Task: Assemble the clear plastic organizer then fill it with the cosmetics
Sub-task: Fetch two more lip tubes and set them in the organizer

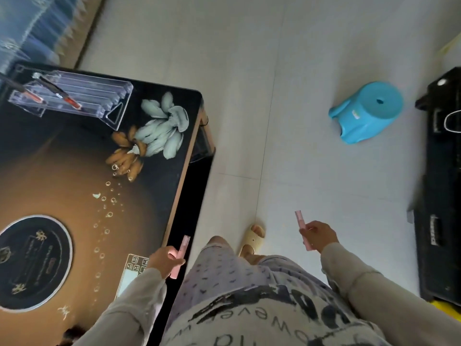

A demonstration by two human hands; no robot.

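The clear plastic organizer (82, 96) stands at the far left corner of the dark patterned table (159, 196). Two dark lip pens with red tips (62, 92) lean in its slots. My left hand (163, 260) hovers over the table's near right edge and grips a pink tube (181, 250). My right hand (320, 236) is out over the floor, right of the table, and grips a second pink tube (301, 227). Both tubes point up and away from me.
A blue plastic stool (366, 111) stands on the pale tiled floor to the right. Black cases (439, 196) line the right edge. The table has a round inset plate (32, 260) and a control panel (132, 273) near my left hand. My slippered foot (252, 238) is beside the table.
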